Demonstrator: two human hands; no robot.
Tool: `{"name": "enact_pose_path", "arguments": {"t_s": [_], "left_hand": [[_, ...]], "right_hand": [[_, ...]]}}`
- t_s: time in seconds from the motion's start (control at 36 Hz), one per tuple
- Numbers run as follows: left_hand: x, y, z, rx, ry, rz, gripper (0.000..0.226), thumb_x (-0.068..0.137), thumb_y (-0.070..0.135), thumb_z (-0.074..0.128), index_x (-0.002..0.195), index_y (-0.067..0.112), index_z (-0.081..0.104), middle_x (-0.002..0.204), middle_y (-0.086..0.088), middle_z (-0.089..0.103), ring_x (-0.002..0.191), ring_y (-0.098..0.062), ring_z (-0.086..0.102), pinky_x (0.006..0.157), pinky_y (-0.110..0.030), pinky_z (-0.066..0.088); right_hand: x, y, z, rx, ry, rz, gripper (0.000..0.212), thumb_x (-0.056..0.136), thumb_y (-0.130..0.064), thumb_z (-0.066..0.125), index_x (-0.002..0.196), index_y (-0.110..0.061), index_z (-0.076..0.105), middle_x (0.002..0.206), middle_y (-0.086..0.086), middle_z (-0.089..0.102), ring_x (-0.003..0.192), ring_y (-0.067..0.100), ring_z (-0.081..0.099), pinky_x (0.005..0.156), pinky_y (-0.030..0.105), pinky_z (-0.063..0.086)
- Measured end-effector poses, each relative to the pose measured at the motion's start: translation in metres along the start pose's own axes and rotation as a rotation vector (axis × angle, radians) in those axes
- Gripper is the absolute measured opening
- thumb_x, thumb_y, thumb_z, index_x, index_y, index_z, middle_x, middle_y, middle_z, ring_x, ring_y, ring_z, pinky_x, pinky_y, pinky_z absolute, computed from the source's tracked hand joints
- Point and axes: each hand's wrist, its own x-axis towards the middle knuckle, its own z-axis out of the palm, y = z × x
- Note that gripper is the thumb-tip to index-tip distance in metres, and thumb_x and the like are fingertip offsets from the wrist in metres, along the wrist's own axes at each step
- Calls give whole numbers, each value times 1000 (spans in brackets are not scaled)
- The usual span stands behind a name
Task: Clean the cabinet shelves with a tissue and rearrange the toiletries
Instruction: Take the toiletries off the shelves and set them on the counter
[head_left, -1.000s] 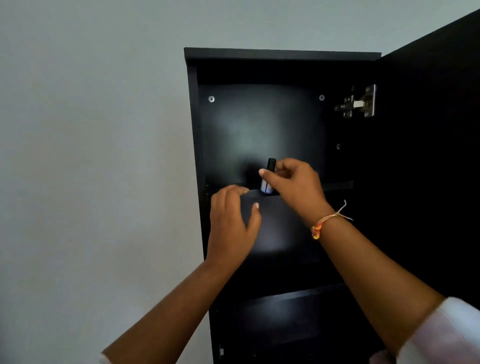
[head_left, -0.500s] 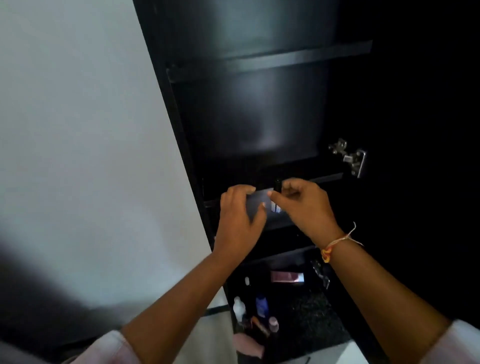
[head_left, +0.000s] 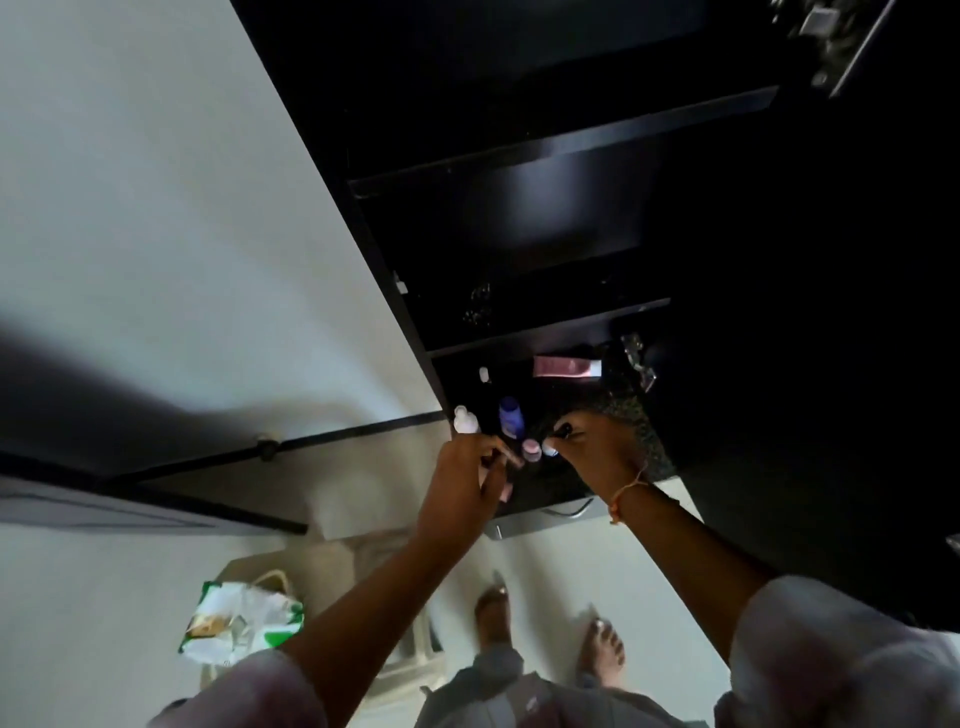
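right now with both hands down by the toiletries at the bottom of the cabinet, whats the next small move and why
Probably set it down: the right hand pinches a small dark-capped tube just above the speckled bottom shelf, beside the pink-capped bottle and blue bottle. The left hand hovers close by, so lowering the tube upright into the free spot looks likeliest.

A plain white wall (head_left: 171, 218) fills the nine to eleven o'clock side, crossed by a broad soft shadow. A thin dark rail (head_left: 270, 448) runs along its foot. The pale floor (head_left: 93, 613) spreads from six to eight o'clock, evenly lit. A tall black cabinet (head_left: 779, 364) darkens twelve to three o'clock.
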Motion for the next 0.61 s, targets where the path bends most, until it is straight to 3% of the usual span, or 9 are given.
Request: {"name": "enact_pose_path", "arguments": {"t_s": [0.08,0.28,0.36,0.47,0.61], "left_hand": [[-12,-18,14,49,-68,-99,26,89,17,61,114,9,59,107,-10,59,100,-27,53,86,-38,47],[-16,-53,44,102,-166,-243,35,91,17,62,124,6,55,120,-11,58,112,-25,50,94,-35,47],[-14,-63,54,121,-178,-261,35,90,19,63,122,6,56,120,-11,58,112,-26,50,92,-34,47],[-13,-72,64,138,-185,-251,33,90,19,63,120,6,56,120,-13,58,112,-27,51,89,-33,47],[-15,-76,70,128,-177,-243,31,91,18,62,118,5,56,119,-13,59,111,-27,52,87,-33,47]], "right_hand": [[1,20,26,-52,-34,32,15,79,-21,76,93,-15,77,90,10,75,85,27,69,77,35,56],[9,46,74,-107,-144,41,17,84,-21,71,100,-21,75,95,5,74,81,21,66,73,27,54],[13,51,89,-146,-149,15,13,89,-21,65,97,-17,74,92,8,73,77,21,62,71,26,52],[18,51,102,-158,-171,8,14,92,-18,61,95,-12,73,90,14,71,81,30,66,74,40,58],[23,55,113,-182,-184,-7,17,91,-17,63,103,-12,74,98,16,72,90,32,66,77,31,53]]}}
